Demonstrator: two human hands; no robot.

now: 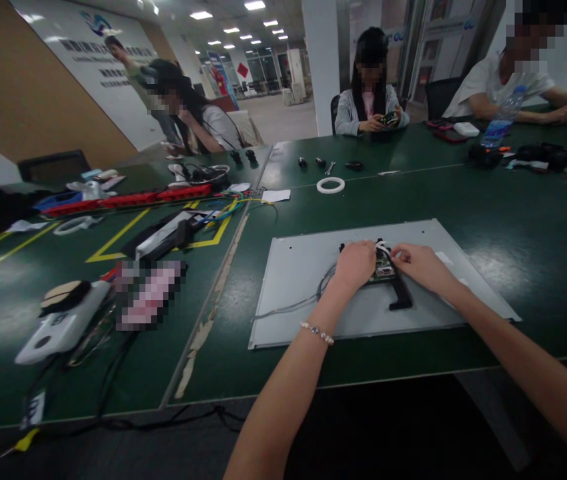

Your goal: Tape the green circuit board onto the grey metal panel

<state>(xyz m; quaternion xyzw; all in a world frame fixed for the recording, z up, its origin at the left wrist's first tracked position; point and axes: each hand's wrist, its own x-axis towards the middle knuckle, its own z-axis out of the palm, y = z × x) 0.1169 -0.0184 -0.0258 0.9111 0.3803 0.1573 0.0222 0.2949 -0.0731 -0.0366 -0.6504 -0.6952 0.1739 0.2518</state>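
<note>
A green circuit board [383, 268] in a black frame [400, 292] lies on a white panel [298, 280]. My left hand [357, 261] is closed at the board's left side, a white strip or cable [382, 247] near its fingertips. From the right, my right hand [416, 263] pinches at the frame's upper right edge; what lies between its fingers is too small to make out. Grey wires [288, 308] run from beside my left hand to the panel's left edge.
A roll of white tape [330, 185], a wrench [330, 168] and small black parts lie beyond the panel. To the left are a red power strip [133, 199], a white device [63, 327] and cables. Several people are around the table; a bottle [503, 119] stands at the right.
</note>
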